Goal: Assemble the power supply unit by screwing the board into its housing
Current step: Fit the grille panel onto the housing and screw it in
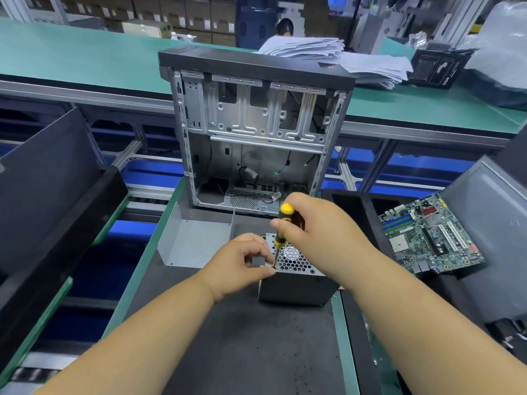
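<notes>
Rigid grey metal power supply housing (pixel 296 283), probably heavy and stable; left hand (pixel 236 265) pinches its corner beside the tip of the yellow-black screwdriver (pixel 281 233), whose handle the right hand (pixel 319 226) grips.

I am looking down on a dark counter (pixel 236 337) with green edging along its sides. A grey metal box (pixel 293 286) with a honeycomb grille on top stands on it in the middle. Behind that box, an open computer case (pixel 256 132) stands upright on the counter's far end, its bare inside facing me. A bent grey metal sheet (pixel 194 240) lies on the counter to the left of the box, near the case's foot. Beyond all this runs a long green counter (pixel 85 64), and on it rest a spread stack of papers (pixel 342 58) and a black box (pixel 436 69).
</notes>
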`<state>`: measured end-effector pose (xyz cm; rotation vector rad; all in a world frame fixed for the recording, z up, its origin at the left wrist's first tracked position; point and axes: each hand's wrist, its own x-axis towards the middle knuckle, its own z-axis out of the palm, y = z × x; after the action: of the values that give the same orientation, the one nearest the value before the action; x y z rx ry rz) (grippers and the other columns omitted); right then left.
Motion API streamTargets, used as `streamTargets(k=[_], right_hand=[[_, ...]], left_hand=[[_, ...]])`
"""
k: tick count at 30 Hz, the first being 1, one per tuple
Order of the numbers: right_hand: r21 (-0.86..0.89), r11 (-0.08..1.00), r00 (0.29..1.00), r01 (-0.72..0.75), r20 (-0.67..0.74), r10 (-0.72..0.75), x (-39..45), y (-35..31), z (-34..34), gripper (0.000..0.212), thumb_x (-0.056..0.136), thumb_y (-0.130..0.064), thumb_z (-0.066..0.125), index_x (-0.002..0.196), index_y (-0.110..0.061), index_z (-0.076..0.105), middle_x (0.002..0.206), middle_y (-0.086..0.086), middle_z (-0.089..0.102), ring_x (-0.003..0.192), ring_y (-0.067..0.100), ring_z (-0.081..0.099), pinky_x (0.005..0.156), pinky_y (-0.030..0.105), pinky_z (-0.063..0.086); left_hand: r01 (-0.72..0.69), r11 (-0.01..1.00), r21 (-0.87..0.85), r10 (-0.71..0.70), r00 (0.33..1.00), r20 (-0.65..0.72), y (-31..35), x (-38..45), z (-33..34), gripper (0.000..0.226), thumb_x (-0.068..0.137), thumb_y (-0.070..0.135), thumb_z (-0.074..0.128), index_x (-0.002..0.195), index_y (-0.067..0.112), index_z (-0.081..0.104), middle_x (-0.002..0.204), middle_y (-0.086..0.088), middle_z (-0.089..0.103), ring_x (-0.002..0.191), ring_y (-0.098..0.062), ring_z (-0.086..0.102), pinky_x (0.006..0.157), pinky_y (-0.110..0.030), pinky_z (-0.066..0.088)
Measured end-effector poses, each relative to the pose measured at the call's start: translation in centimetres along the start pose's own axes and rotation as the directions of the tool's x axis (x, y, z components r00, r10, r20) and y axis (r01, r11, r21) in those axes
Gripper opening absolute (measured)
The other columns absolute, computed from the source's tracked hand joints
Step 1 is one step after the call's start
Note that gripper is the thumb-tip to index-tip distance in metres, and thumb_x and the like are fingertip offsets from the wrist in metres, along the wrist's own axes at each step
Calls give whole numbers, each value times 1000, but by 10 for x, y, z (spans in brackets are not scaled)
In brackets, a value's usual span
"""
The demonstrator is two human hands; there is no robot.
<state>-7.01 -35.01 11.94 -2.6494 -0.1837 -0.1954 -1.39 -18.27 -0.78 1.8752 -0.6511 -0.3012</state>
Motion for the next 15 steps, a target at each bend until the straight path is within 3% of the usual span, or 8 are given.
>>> streamTargets(k=[3,8,11,15], right_hand=[[139,988,997,-67,-37,73,1,9,-5,24,94,-40,58,80,-23,49,76,-4,67,65,9,56,62,38,51],[466,882,965,-69,-193,178,10,24,-5,18,93,-33,60,82,-18,58,73,-16,70,66,-1,62,56,12,45],[678,720,926,-147,-162,341,23,35,4,14,89,-35,59,82,-23,63,74,-8,72,67,12,60,61,26,47],[847,455,849,-276,-6,528,38,46,26,14,83,-30,59,88,-20,69,77,4,74,55,10,51,58,27,41]], left_hand=[[6,1000,2,-6,994,-111,0,-1,-19,25,82,12,76,101,27,72,94,16,60,62,-2,44,63,-10,37],[164,984,67,-129,923,-363,-14,-3,-49,23,89,13,65,95,34,72,96,16,61,67,-4,47,69,-15,38],[222,966,131,-151,901,-407,-22,-4,-55,22,89,16,65,92,38,69,96,16,61,76,-5,49,68,-12,36],[289,925,248,-183,908,-376,-34,-6,-51,21,87,20,68,94,39,66,99,18,58,87,2,49,69,-10,35]])
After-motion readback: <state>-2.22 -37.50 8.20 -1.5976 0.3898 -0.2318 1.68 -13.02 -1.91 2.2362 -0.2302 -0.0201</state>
